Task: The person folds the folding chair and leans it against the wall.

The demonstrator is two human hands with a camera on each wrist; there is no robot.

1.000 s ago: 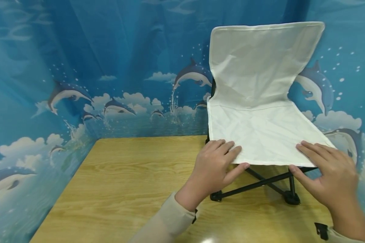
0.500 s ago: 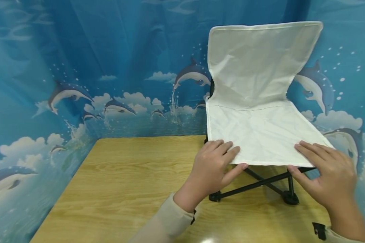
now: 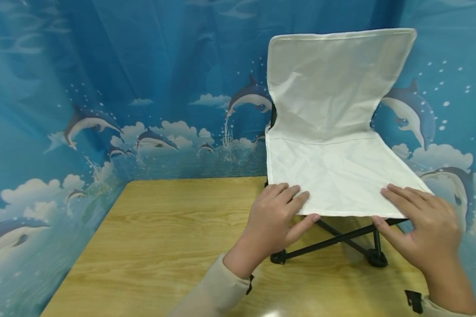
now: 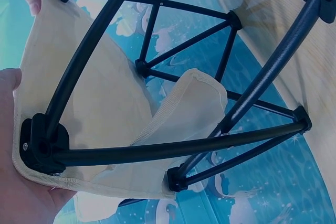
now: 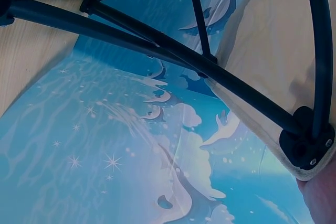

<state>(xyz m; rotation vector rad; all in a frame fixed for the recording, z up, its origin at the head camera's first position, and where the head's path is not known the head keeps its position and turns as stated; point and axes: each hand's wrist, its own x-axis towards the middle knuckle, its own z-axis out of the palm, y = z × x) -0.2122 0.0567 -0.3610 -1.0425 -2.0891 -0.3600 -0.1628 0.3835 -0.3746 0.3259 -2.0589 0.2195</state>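
A small folding chair [image 3: 329,163] with cream-white fabric and a black tube frame stands unfolded at the right of the head view. My left hand [image 3: 273,220] grips its front left seat corner, fingers over the fabric and thumb at the front edge. At the opposite front corner, my right hand [image 3: 428,229] holds on in the same way. From below, the left wrist view shows the black plastic joint [image 4: 42,142] under the seat beside my left palm. A similar corner joint [image 5: 307,140] appears in the right wrist view, close to my right hand.
The chair's crossed legs stand on a wood-grain table [image 3: 170,237]. Behind and to both sides hangs a blue curtain [image 3: 174,79] printed with dolphins and clouds, close to the chair's back and right side.
The chair has shifted slightly to the left, both hands moving along with it and keeping their hold on the front corners.
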